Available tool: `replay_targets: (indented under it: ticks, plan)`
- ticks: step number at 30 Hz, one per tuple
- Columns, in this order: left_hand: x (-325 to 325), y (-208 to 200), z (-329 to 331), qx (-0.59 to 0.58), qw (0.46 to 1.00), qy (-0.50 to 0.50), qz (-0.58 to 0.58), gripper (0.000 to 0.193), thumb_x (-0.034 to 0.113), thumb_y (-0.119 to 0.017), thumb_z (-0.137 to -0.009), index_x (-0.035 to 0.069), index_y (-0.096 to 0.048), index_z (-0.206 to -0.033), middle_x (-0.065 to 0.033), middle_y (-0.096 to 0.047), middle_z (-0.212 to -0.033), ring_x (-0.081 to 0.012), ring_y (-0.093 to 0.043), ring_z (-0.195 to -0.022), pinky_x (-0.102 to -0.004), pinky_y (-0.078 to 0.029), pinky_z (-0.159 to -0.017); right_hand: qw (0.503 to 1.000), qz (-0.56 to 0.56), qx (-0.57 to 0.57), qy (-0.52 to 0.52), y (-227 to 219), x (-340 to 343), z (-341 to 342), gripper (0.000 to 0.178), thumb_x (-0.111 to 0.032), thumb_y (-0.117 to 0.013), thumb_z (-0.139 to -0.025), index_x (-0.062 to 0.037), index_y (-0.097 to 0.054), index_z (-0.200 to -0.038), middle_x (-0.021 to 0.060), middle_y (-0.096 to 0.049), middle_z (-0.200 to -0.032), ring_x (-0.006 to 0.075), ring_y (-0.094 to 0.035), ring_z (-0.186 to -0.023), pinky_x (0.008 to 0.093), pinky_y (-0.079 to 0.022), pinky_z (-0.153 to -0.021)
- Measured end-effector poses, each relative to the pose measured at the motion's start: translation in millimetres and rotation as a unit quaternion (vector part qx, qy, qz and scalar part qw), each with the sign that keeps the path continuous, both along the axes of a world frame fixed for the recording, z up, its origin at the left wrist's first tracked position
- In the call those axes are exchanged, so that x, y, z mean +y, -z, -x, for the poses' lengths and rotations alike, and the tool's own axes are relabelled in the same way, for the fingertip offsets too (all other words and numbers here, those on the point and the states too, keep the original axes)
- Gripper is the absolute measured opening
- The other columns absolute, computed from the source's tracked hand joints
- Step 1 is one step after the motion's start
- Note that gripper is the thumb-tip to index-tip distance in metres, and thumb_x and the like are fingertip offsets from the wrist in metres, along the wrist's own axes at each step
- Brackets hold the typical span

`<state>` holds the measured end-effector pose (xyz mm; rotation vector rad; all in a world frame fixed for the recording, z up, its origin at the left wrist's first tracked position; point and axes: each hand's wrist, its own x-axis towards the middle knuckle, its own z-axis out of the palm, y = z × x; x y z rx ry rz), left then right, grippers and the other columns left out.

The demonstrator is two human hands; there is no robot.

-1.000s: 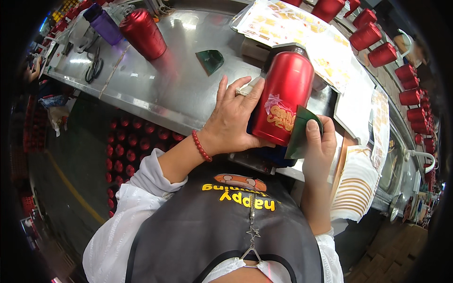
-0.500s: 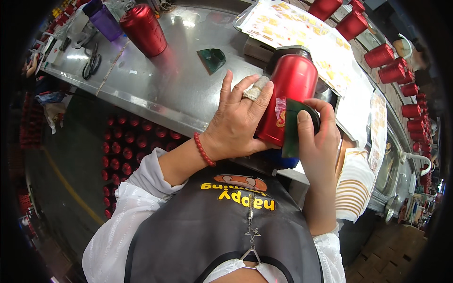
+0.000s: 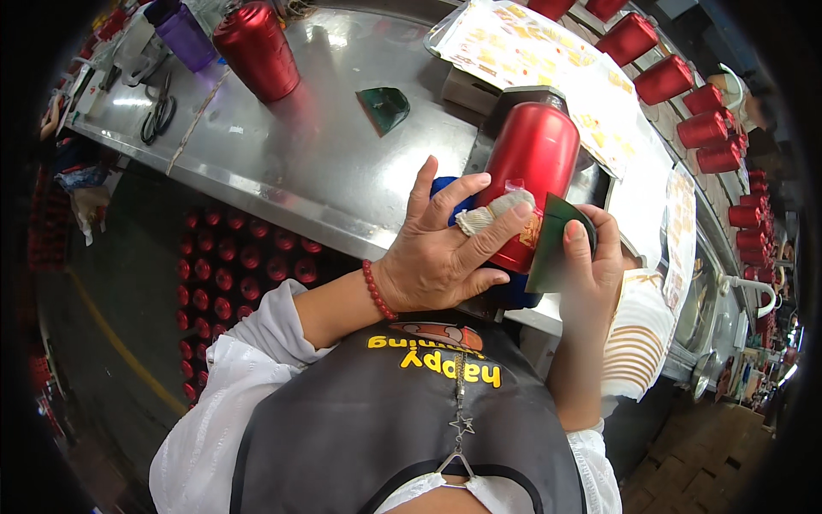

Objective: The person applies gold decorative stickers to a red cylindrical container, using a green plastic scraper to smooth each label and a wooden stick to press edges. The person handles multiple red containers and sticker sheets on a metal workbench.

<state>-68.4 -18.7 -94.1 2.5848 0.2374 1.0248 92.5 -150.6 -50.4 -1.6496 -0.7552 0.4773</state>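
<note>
A red metal bottle lies on its side on a blue padded holder in front of me. My left hand has its fingers spread. Its index finger, wrapped in white covering, touches the bottle at a small gold-and-red decal with a clear film edge. My right hand pinches a flat dark green scraper, its edge beside the bottle's lower right side. Another green scraper piece rests on the steel table.
A red bottle and a purple bottle stand at the far left, near scissors. Printed decal sheets are at the back. Red bottles line the right side. Many more stand below the table.
My left hand has moved right and nearer, its wrapped finger now over the decal. The scraper in my right hand has shifted right, uncovering more of the bottle. Bottles along the right have shifted.
</note>
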Motion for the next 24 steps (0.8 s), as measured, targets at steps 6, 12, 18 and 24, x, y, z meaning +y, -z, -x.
replay_targets:
  ticks: [6, 12, 18, 24]
  plan:
    - [2.9, -2.6, 3.0, 0.002, 0.999, -0.025, -0.022, 0.074, 0.051, -0.063, -0.092, 0.003, -0.048, -0.146, -0.0097, -0.062, -0.135, -0.0328, -0.047, -0.134, -0.0589, -0.010, -0.120, 0.999, 0.022, -0.032, 0.029, -5.3, 1.6, -2.5, 0.020, -0.015, -0.066, -0.098, -0.0003, -0.061, -0.109, 0.0044, -0.064, -0.088, 0.0117, -0.058, -0.083, 0.0261, -0.048, -0.076]
    - [3.6, -3.8, 1.9, 0.017, 0.999, -0.035, 0.026, 0.097, 0.047, -0.076, -0.079, 0.002, -0.032, -0.154, -0.0103, -0.063, -0.128, -0.0377, -0.039, -0.135, -0.0640, -0.008, -0.118, 0.872, -0.028, -0.460, -0.163, -40.2, 19.0, 9.1, 0.025, -0.007, -0.081, -0.074, -0.0087, -0.071, -0.097, 0.0051, -0.059, -0.081, 0.0232, -0.058, -0.076, 0.0370, -0.043, -0.073]
    - [5.0, -2.2, -4.5, 0.029, 0.998, -0.047, 0.007, 0.092, 0.042, -0.077, -0.081, -0.001, -0.035, -0.151, -0.0177, -0.062, -0.128, -0.0401, -0.037, -0.139, -0.0635, -0.007, -0.118, 0.833, -0.021, -0.513, -0.209, -41.0, 19.4, 5.1, 0.037, -0.002, -0.083, -0.059, -0.0081, -0.072, -0.094, 0.0047, -0.056, -0.081, 0.0230, -0.056, -0.074, 0.0365, -0.044, -0.067]
    - [7.9, -3.4, -5.8, 0.035, 0.998, -0.053, 0.001, 0.094, 0.048, -0.078, -0.079, 0.000, -0.038, -0.151, -0.0167, -0.067, -0.118, -0.0385, -0.039, -0.140, -0.0646, -0.008, -0.117, 0.892, -0.063, -0.412, -0.174, -26.0, 4.5, -4.9, 0.025, -0.004, -0.079, -0.077, -0.0030, -0.071, -0.100, 0.0059, -0.059, -0.081, 0.0178, -0.057, -0.074, 0.0288, -0.044, -0.067]
